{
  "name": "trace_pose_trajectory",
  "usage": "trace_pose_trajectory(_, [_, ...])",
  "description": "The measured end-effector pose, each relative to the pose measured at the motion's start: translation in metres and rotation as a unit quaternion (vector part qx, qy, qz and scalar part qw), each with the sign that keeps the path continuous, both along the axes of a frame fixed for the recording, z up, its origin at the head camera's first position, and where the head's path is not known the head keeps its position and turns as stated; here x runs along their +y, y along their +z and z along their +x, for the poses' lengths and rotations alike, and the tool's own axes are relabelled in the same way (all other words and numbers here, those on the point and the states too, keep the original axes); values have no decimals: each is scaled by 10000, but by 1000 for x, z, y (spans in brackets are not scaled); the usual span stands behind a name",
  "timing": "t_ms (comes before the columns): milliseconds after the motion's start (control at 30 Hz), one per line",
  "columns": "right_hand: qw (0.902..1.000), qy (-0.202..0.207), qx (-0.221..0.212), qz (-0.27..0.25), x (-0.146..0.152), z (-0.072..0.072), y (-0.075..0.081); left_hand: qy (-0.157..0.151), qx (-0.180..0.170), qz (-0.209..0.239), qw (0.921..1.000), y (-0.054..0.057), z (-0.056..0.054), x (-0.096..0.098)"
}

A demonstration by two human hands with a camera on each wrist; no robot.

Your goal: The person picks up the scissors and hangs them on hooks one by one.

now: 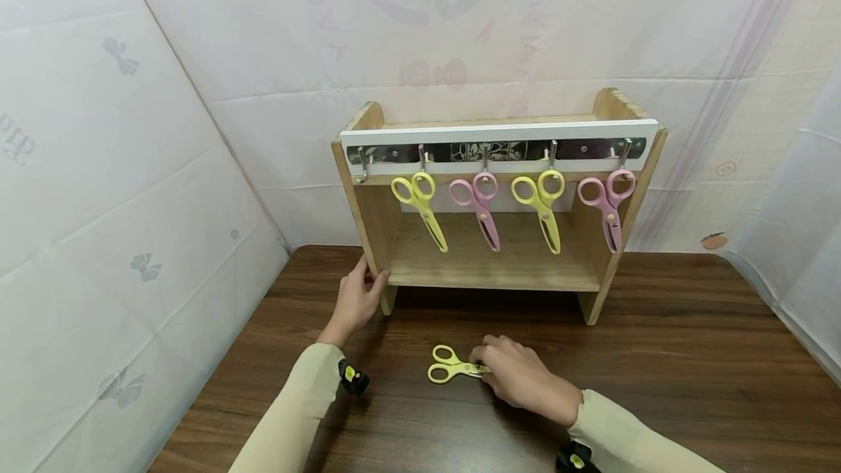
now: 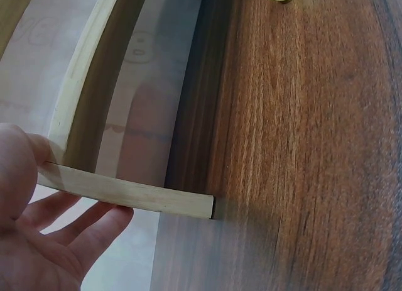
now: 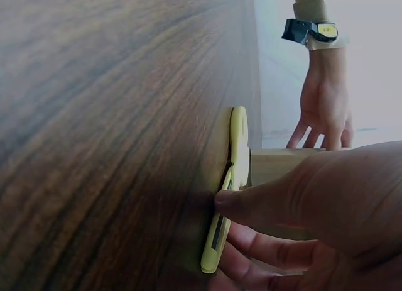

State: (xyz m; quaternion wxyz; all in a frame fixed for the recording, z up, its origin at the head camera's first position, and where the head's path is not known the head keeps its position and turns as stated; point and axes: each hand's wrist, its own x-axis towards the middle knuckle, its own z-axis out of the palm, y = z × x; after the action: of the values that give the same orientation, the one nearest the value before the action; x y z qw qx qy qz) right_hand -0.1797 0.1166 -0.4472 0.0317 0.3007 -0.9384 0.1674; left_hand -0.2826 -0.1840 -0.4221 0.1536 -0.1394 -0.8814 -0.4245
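Note:
Yellow scissors [image 1: 452, 366] lie low over the brown table, handles to the left. My right hand [image 1: 515, 378] pinches them by the blades; in the right wrist view the thumb is on one side of the yellow scissors [image 3: 237, 140] and the fingers on the other. My left hand [image 1: 355, 301] grips the left side panel [image 1: 368, 221] of a small wooden shelf. In the left wrist view its fingers [image 2: 103, 231] lie along the outer face of that panel [image 2: 135, 193], with the thumb side near the shelf board.
A white rail with a metal hook strip [image 1: 407, 154] crosses the shelf top. Two yellow scissors [image 1: 542, 203] and two pink scissors [image 1: 607, 203] hang from hooks; the leftmost hook [image 1: 362, 166] holds nothing. Patterned cloth [image 1: 263, 35] surrounds the table [image 1: 696, 356].

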Motion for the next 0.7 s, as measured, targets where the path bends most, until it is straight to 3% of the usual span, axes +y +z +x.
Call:
trace_pose_trajectory(367, [9994,-43,85,-323,-2,-4,0,116,119,-125,9998,0,-1,0])
trace_pose_trajectory(700, [9985,-284,275,-389,-5,-12,-6,24,186,-29,9998,-1,-1,1])
